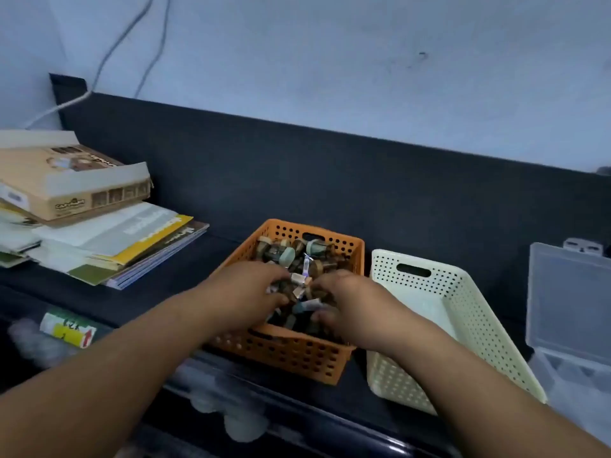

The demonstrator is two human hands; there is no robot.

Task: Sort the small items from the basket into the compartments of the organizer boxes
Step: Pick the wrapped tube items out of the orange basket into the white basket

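Left grip [246,287] and right grip [345,304] dug, fingers curled, into the orange basket's [287,353] small items [297,256]; whether either held one couldn't be told. Pieces looked light, hard, loose: best pinched singly.

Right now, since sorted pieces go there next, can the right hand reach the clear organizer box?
Probably yes: only the low cream basket lies between the right hand, in the orange basket, and the open clear organizer box.

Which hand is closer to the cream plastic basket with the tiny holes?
Right. The right hand is in the orange plastic basket near its right wall, beside the cream perforated plastic basket. The left hand is in the orange basket too, further left.
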